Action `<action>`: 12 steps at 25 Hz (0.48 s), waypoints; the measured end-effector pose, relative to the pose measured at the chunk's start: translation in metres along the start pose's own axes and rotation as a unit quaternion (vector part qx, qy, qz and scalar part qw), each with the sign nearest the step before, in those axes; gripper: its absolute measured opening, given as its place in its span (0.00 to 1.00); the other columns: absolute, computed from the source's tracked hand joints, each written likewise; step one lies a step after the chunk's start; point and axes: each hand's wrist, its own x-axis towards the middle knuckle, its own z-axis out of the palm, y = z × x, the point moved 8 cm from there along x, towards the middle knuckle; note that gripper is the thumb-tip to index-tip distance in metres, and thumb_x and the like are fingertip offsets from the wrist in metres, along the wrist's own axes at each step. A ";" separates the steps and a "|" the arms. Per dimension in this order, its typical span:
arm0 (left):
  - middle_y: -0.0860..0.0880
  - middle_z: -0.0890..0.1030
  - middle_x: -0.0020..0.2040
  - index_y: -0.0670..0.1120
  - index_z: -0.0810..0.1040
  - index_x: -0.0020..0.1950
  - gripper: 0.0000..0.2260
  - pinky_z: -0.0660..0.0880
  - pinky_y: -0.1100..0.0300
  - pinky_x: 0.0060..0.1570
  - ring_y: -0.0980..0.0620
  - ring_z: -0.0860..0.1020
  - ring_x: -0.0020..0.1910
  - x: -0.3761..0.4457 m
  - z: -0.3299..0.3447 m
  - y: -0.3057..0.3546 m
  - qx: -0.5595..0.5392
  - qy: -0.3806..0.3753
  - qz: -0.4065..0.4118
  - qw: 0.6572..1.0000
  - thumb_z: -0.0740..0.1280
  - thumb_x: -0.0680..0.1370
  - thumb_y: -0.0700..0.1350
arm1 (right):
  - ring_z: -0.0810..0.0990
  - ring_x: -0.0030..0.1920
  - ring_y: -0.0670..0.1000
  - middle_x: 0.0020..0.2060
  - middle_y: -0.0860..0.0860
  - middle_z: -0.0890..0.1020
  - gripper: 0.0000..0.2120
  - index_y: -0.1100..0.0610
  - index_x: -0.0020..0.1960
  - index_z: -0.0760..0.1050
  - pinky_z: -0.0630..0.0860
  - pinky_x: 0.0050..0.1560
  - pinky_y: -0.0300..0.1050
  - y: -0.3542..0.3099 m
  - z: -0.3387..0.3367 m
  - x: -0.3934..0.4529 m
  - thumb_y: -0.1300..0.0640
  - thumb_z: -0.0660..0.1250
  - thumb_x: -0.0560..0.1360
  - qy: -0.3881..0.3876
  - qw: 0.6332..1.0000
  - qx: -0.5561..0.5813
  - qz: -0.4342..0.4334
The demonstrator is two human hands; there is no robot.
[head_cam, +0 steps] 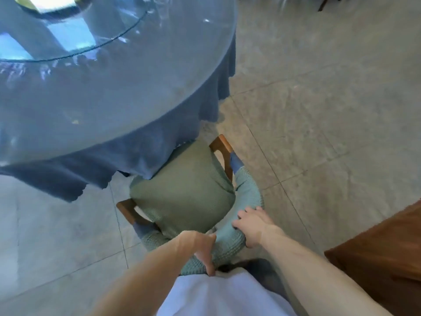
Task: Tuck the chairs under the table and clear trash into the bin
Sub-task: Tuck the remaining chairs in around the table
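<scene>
The person is standing behind a chair (189, 192) and is looking down at it. The chair is having a green padded seat, a curved green backrest and brown wooden arms. Its front part is sitting under the hanging edge of the blue tablecloth (136, 160), while the rest of the seat and the backrest are staying outside the round worktop (114, 99).

The left hand (200, 247) is resting on the top of the backrest, at its left part. Its fingers (208, 267) are pressed together and are curling down over the outer side of the backrest, so this hand is holding the chair. The right hand (252, 226) is lying on the right part of the same backrest. Its fingers (245, 213) are a little spread and are wrapping over the padded edge, with the thumb on the near side.

The worktop is covered with a clear glass sheet, and a glass turntable (68, 30) is sitting on it at the upper left. The floor (319, 99) is made of grey tiles. At the right edge a brown surface (387, 258) is showing; I cannot tell what it is. The picture is a little blurred.
</scene>
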 end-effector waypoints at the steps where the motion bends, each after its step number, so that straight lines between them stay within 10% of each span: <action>1: 0.44 0.71 0.70 0.48 0.55 0.77 0.48 0.75 0.47 0.59 0.40 0.74 0.64 0.000 0.001 -0.004 -0.023 0.014 -0.004 1.000 0.76 0.66 0.62 | 0.69 0.64 0.58 0.61 0.54 0.72 0.25 0.49 0.67 0.71 0.68 0.62 0.56 -0.002 -0.002 0.005 0.49 0.71 0.72 -0.024 0.999 -0.013 -0.031; 12: 0.46 0.71 0.65 0.58 0.63 0.72 0.29 0.65 0.38 0.66 0.41 0.70 0.66 -0.012 0.051 0.001 -0.257 0.219 -0.174 0.925 0.67 0.72 0.56 | 0.73 0.59 0.57 0.60 0.52 0.74 0.28 0.43 0.72 0.62 0.72 0.53 0.53 -0.005 0.007 0.016 0.39 0.63 0.74 0.000 0.965 -0.106 -0.240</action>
